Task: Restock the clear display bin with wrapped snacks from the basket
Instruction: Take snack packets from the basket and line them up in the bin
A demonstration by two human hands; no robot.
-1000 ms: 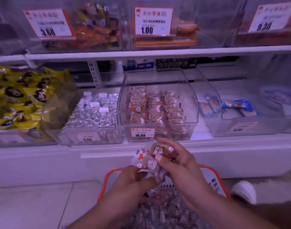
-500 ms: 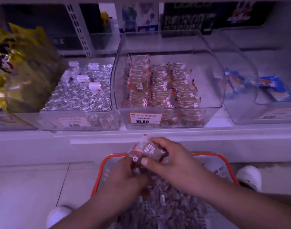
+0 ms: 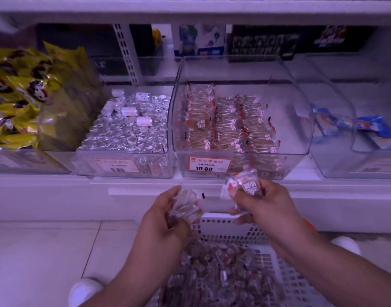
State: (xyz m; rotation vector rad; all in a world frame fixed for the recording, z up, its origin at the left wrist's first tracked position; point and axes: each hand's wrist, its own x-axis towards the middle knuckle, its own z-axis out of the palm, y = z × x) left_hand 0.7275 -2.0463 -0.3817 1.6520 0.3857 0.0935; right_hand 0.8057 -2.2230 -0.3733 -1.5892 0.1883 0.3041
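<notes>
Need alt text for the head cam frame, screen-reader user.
Over a basket of wrapped snacks, the left hand and the right hand each grip a few wrapped snacks, just below a partly filled clear display bin with a 10.80 price tag.

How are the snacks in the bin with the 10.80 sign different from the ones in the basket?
The snacks in the clear display bin stand in neat rows, while the snacks in the basket lie in a jumbled heap. The bin's snacks sit up on the shelf; the basket's sit low on the floor. The bin's right side is still bare; the basket looks quite full. Both look like small brownish snacks in clear wrappers.
</notes>
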